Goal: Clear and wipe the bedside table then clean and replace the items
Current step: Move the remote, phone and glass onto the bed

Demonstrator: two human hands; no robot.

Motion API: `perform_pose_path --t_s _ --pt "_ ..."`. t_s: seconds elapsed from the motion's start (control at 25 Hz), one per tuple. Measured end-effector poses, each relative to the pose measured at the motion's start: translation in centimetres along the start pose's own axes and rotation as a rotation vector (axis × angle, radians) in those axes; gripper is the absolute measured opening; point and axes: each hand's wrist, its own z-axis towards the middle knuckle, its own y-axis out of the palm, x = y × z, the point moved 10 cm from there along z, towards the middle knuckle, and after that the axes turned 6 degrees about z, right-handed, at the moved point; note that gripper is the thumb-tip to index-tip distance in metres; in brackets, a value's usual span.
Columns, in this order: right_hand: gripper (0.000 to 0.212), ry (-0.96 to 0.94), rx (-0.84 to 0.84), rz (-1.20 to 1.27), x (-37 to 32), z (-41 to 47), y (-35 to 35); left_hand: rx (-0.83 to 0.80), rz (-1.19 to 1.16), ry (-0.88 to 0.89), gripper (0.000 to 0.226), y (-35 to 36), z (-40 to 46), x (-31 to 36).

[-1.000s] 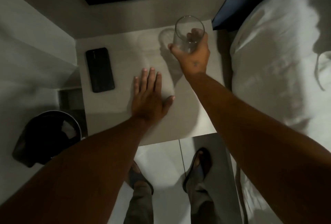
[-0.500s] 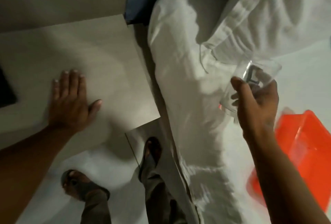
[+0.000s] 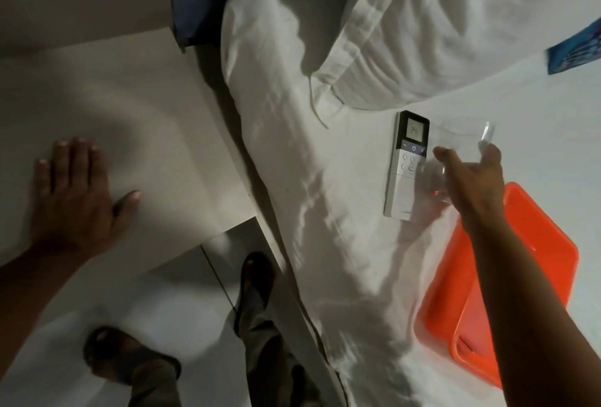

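My right hand [image 3: 473,179] is stretched out over the white bed and grips a clear drinking glass [image 3: 455,143], held just right of a white remote control [image 3: 406,166] that lies on the sheet. Whether the glass touches the sheet I cannot tell. My left hand [image 3: 74,195] rests flat, fingers spread, on the pale top of the bedside table [image 3: 146,107], holding nothing. No other item shows on the visible part of the table.
An orange plastic bin [image 3: 533,273] sits on the bed under my right forearm. A white pillow [image 3: 439,26] lies beyond the remote, a blue item [image 3: 575,49] at the far right. My feet in sandals [image 3: 257,280] stand on the tiled floor beside the bed.
My right hand carried the glass from the table over to the bed, beside the remote. My view swung right, so the phone and waste bin left the frame. The left hand stayed flat.
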Motion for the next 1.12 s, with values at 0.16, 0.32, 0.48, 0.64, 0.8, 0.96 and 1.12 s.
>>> perform_pose_path --t_s 0.16,0.32,0.48,0.64,0.8,0.96,1.12 --pt "0.085 -0.041 -0.016 -0.004 0.5 0.3 1.3 0.001 -0.008 0.007 0.087 -0.3 0.0 0.3" --pt "0.098 -0.034 -0.018 -0.028 0.5 -0.1 0.9 -0.011 0.031 -0.004 0.088 -0.6 -0.1 0.4" --pt "0.110 -0.067 0.061 -0.121 -0.1 -1.1 -0.5 -0.056 0.061 -0.010 0.089 0.3 0.3 -0.1" --pt "0.082 -0.270 0.187 -0.136 -4.1 -5.4 1.4 -0.077 0.065 -0.052 0.089 0.8 -0.2 -1.2" --pt "0.047 -0.586 -0.268 0.207 -15.2 -21.3 17.6 -0.079 -0.080 -0.017 0.086 0.8 0.2 0.6" --pt "0.027 -0.280 -0.758 0.311 -19.0 -32.2 37.2 0.073 -0.393 -0.223 0.072 -1.9 -1.8 -4.6" --pt "0.020 -0.150 -1.023 0.103 -18.7 -39.3 49.1 0.173 -0.427 -0.824 0.066 -3.5 -6.3 -17.5"
